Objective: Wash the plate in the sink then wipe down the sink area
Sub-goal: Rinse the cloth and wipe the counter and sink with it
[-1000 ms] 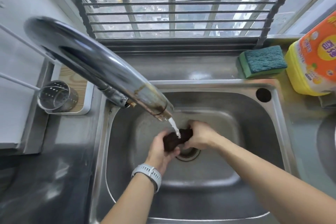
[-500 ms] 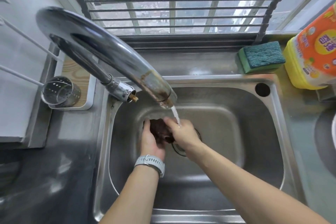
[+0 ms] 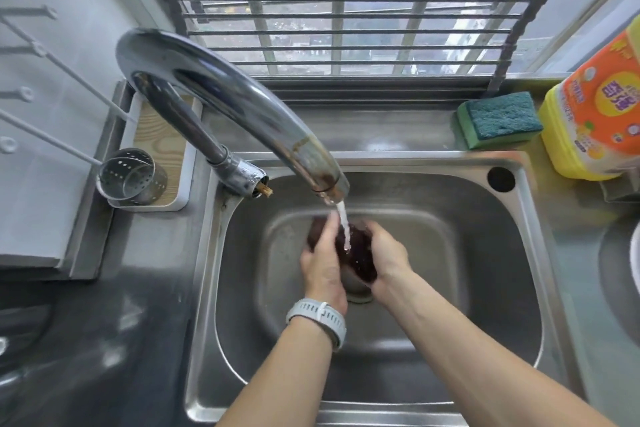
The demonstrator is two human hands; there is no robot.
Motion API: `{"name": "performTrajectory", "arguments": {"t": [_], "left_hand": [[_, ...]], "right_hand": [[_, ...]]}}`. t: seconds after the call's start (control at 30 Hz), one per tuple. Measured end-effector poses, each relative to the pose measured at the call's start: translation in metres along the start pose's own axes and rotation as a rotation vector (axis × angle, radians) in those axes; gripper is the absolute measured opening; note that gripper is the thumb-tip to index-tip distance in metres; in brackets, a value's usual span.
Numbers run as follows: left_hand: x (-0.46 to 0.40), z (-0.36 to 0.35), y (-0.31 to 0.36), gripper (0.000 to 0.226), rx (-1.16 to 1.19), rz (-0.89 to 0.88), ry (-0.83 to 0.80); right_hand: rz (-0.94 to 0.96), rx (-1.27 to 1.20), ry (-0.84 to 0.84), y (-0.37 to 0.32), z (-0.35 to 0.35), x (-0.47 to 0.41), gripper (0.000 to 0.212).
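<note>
A dark, wet cloth [image 3: 358, 255] is bunched between both hands low in the sink [image 3: 450, 288], directly above the drain [image 3: 358, 293] and under the thin stream of water [image 3: 343, 224] falling from the faucet [image 3: 242, 107]. The left hand [image 3: 323, 262], with a grey watch [image 3: 318, 319] on its wrist, has its grip curled round the cloth's left side, and the right hand [image 3: 384, 255] cups and holds its right side, so both grips are pressed onto the cloth rather than spread. No plate lies in the basin; only a pale curved edge [image 3: 636, 253] shows at the far right edge of the desk [image 3: 145, 288], and it cannot be told whether that is the plate. Judging from this, the washing part looks finished or set aside, and the person seems to be rinsing or wetting the cloth for the wipe-down. What appears left is squeezing it out, shutting off the water, and wiping the sink rim and the surrounding desk, whose left side looks wet and streaked. At the back right corner of the desk a green sponge [image 3: 498, 118] sits just beside a yellow detergent bottle [image 3: 595, 114]; at the back left a perforated metal cup [image 3: 130, 177] stands on a small tray [image 3: 166, 146].
</note>
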State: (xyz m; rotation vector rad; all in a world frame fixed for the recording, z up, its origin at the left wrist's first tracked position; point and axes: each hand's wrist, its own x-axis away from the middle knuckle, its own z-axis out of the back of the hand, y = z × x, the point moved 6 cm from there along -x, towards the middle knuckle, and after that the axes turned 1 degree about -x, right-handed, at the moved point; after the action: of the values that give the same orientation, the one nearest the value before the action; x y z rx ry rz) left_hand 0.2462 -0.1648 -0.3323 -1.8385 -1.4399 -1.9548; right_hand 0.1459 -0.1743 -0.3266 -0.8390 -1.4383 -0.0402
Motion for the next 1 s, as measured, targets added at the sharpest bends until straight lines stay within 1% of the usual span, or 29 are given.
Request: {"name": "performTrajectory", "arguments": {"t": [0.07,0.1,0.13,0.17,0.2,0.27,0.33,0.43,0.53,0.57,0.63,0.67,0.7,0.77,0.83,0.87,0.9,0.93,0.97,1.0], "left_hand": [[-0.005,0.015,0.007,0.040,0.151,0.028,0.107],[-0.007,0.019,0.009,0.043,0.207,0.033,0.127],[-0.005,0.020,0.011,0.047,0.233,0.036,0.126],[-0.003,0.020,0.011,0.048,0.231,0.041,0.101],[0.000,0.018,0.011,0.042,0.211,0.053,0.078],[0.008,0.015,0.011,0.023,0.131,0.067,0.031],[0.015,0.012,0.013,0.013,0.055,0.060,-0.062],[0.021,0.012,0.016,0.013,-0.043,0.035,-0.185],[0.032,0.013,0.020,0.012,-0.079,0.006,-0.201],[0.036,0.013,0.024,0.015,-0.096,-0.013,-0.204],[0.045,0.014,0.032,0.025,-0.178,-0.056,-0.223],[0.049,0.016,0.036,0.028,-0.231,-0.082,-0.246],[0.053,0.018,0.041,0.030,-0.299,-0.120,-0.269],[0.061,0.027,0.054,0.035,-0.499,-0.244,-0.289],[0.070,0.037,0.069,0.042,-0.728,-0.361,-0.294],[0.078,0.042,0.076,0.041,-0.789,-0.379,-0.287],[0.085,0.045,0.081,0.042,-0.811,-0.377,-0.303],[0.090,0.047,0.083,0.044,-0.825,-0.364,-0.322],[0.095,0.047,0.085,0.046,-0.858,-0.364,-0.339],[0.099,0.045,0.087,0.049,-0.917,-0.377,-0.349]], "right_hand": [[0.005,0.019,-0.091,0.000,-0.024,0.001,0.038],[0.035,0.050,-0.119,-0.001,-0.033,0.002,0.031],[0.082,0.095,-0.135,-0.002,-0.038,0.004,0.018],[0.137,0.153,-0.134,-0.004,-0.038,0.006,0.010],[0.175,0.196,-0.120,-0.006,-0.035,0.009,0.008],[0.200,0.227,-0.110,-0.009,-0.020,0.013,0.014],[0.184,0.268,-0.094,-0.014,-0.002,0.016,0.023],[0.109,0.263,-0.112,-0.021,0.021,0.025,0.030],[0.107,0.246,-0.185,-0.030,0.028,0.040,0.031],[0.118,0.243,-0.217,-0.031,0.029,0.045,0.033],[0.147,0.299,-0.251,-0.034,0.031,0.056,0.037],[0.161,0.362,-0.248,-0.035,0.034,0.060,0.034],[0.188,0.426,-0.230,-0.039,0.036,0.064,0.028],[0.284,0.607,-0.120,-0.048,0.044,0.073,0.018],[0.357,0.733,-0.062,-0.060,0.050,0.078,0.021],[0.374,0.750,-0.064,-0.065,0.052,0.082,0.018],[0.392,0.740,-0.094,-0.072,0.051,0.090,0.013],[0.391,0.749,-0.139,-0.077,0.049,0.095,0.015],[0.379,0.769,-0.228,-0.080,0.044,0.106,0.021],[0.374,0.861,-0.346,-0.080,0.037,0.119,0.030]]}}
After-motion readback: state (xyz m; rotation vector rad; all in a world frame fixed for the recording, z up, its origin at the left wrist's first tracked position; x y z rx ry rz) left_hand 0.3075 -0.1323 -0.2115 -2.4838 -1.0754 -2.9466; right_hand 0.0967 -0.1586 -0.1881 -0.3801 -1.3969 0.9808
